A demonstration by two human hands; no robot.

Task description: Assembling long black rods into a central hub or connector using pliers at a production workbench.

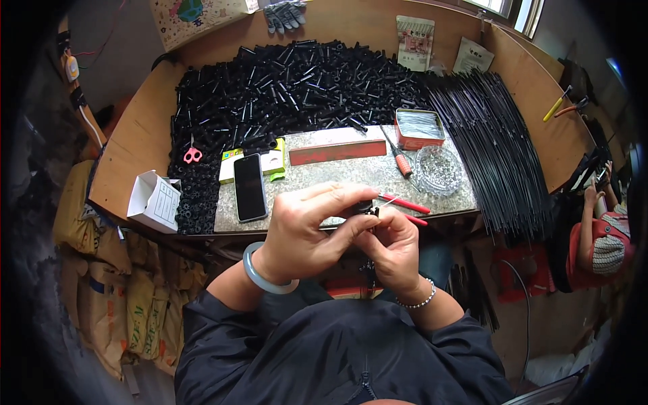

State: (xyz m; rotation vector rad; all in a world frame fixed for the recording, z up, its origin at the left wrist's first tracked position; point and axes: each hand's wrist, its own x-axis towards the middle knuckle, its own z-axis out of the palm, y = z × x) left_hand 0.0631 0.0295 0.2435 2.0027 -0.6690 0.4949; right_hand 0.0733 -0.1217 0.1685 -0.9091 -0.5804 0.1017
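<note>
My left hand [307, 219] and my right hand [393, 246] meet above the front edge of the work surface. Between their fingertips is a small black plastic part [364, 208], mostly covered by the fingers. The left fingers wrap over its top and the thumb presses from below. My right thumb and forefinger pinch its other side, where a thin light pin or wire seems to stick out. Just beyond the right hand lies a red-handled tool [405, 202], probably pliers, its head hidden by the hands. A black phone [250, 187] rests left of my left hand.
Black tubular parts [290, 84] are heaped at the back. Long black rods [489, 148] lie to the right. Nearby are a tin of thin pins [418, 142], a glass dish [437, 170], a screwdriver [403, 164], pink scissors [193, 154] and a white box [154, 202]. Another person [601, 236] sits at right.
</note>
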